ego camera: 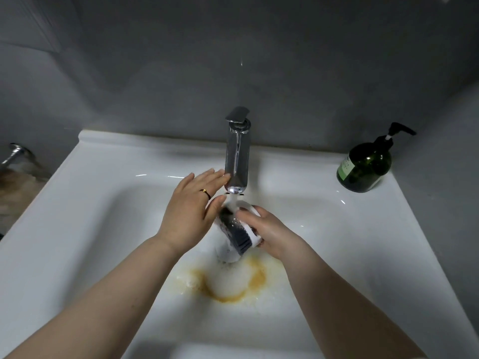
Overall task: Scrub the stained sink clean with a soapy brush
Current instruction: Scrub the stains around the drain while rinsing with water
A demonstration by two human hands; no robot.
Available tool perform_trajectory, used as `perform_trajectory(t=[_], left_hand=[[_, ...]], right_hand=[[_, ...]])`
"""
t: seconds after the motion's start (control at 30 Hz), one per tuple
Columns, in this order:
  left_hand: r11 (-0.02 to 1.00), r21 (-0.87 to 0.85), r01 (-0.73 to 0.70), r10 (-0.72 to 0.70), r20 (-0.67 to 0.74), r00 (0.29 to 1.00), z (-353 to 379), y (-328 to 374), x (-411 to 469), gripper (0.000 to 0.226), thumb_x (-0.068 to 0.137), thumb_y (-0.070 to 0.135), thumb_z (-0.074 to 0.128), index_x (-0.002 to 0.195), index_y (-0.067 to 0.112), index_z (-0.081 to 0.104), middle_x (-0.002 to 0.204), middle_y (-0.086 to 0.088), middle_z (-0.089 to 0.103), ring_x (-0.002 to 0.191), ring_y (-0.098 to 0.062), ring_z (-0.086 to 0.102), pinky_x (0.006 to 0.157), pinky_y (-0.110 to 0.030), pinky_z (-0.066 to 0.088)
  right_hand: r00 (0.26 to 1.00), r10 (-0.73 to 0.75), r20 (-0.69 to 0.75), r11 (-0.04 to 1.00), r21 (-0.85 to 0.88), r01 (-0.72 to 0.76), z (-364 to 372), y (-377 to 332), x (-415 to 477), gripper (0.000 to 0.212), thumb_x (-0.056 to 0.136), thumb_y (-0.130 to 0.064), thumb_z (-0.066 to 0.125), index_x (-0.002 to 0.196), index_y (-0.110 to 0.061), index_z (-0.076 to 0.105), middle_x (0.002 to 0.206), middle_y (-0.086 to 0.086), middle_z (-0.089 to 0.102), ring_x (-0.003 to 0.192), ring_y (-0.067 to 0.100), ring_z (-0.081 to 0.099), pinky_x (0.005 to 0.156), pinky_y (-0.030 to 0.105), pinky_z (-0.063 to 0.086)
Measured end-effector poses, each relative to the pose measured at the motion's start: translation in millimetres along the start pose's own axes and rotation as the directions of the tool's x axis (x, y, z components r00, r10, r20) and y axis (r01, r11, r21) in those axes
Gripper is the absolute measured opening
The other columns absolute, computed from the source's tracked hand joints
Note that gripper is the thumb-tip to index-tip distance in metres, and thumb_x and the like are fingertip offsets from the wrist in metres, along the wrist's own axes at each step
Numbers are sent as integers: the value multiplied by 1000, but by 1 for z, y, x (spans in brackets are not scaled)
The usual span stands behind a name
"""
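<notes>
you've got the brush (239,230) clamped in your right hand (269,233) at frame centre, bristles under the running faucet (237,154); your left hand (191,211) is flat, fingers straight beside the spout. the sink (103,193) isn't clean: a yellow-brown stain (228,283) rings the foam below centre, so scrubbing remains. the soap bottle (365,165) at right has a label too small to read.
</notes>
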State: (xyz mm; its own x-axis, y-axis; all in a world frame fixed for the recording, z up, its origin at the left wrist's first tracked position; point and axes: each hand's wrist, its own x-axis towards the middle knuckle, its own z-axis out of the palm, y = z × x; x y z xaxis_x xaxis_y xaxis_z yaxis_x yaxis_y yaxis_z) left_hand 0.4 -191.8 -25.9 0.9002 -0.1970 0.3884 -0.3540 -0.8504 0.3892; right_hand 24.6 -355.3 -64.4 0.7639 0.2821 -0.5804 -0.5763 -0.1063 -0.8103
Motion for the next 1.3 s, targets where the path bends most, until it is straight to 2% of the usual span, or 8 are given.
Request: perform_trajectory(t=[0.07, 0.17, 0.3, 0.47, 0.6, 0.83, 1.13, 1.3], left_hand=[[997, 29, 73, -72, -29, 997, 1, -9, -18, 42, 86, 27, 36, 108, 4, 64, 107, -12, 67, 105, -29, 59, 96, -29, 28], [980, 34, 195, -193, -60, 979, -3, -22, -48, 43, 85, 28, 36, 102, 3, 67, 101, -12, 69, 99, -35, 62, 93, -38, 35], [929, 23, 371, -364, -145, 920, -15, -32, -82, 26, 85, 15, 49, 98, 2, 68, 98, -15, 69, 100, -37, 61, 85, -40, 37], [832, 35, 553, -534, -214, 818, -38, -50, -133, 17, 85, -2, 55, 97, -4, 67, 98, -21, 67, 99, -41, 60, 86, -46, 41], [734, 105, 672, -621, -297, 725, -58, -70, -175, 15, 85, -4, 55, 94, -5, 67, 96, -22, 67, 101, -44, 59, 90, -57, 38], [540, 165, 825, -754, -341, 561, -86, -116, -217, 22, 90, 4, 51, 106, -4, 63, 111, -23, 62, 107, -43, 53, 98, -53, 28], [516, 32, 856, -777, -403, 484, -87, -138, -228, 26, 92, 13, 47, 105, -3, 63, 111, -21, 63, 104, -43, 54, 94, -56, 37], [522, 10, 853, -783, -389, 485, -86, -143, -231, 35, 84, 16, 41, 104, 0, 65, 109, -16, 65, 105, -37, 56, 99, -51, 33]], right_hand=[[996, 32, -82, 972, -229, -50, -1, 9, 0, 18, 83, -25, 64, 100, -19, 59, 83, 2, 57, 67, 14, 51, 61, 24, 38], [987, 26, -158, 963, -263, -67, 0, 13, -2, 16, 83, -22, 64, 95, -15, 56, 76, 3, 54, 62, 13, 47, 59, 24, 37], [1000, 10, -12, 946, -323, -14, 7, 6, -6, 27, 84, -25, 64, 110, -20, 55, 79, -3, 52, 64, 10, 47, 59, 22, 36], [994, -13, 110, 728, -680, 85, 34, 18, -3, 46, 79, -22, 67, 122, -16, 50, 107, -4, 49, 94, 12, 49, 71, 20, 39], [989, -68, 132, 678, -721, 143, 65, 26, 2, 47, 78, -23, 64, 124, -21, 50, 115, -7, 53, 107, 13, 52, 86, 23, 42], [971, -188, 148, 666, -708, 237, 129, 1, 10, 51, 83, -22, 62, 130, -23, 43, 120, -3, 53, 91, 12, 45, 77, 20, 37], [912, -356, 205, 572, -723, 386, 233, -50, 49, 54, 83, -25, 62, 133, -20, 41, 125, 0, 55, 103, 20, 53, 76, 21, 35], [880, -331, 339, 353, -821, 449, 289, -56, 63, 54, 83, -30, 61, 132, -14, 41, 126, 4, 56, 112, 24, 54, 79, 26, 41]])
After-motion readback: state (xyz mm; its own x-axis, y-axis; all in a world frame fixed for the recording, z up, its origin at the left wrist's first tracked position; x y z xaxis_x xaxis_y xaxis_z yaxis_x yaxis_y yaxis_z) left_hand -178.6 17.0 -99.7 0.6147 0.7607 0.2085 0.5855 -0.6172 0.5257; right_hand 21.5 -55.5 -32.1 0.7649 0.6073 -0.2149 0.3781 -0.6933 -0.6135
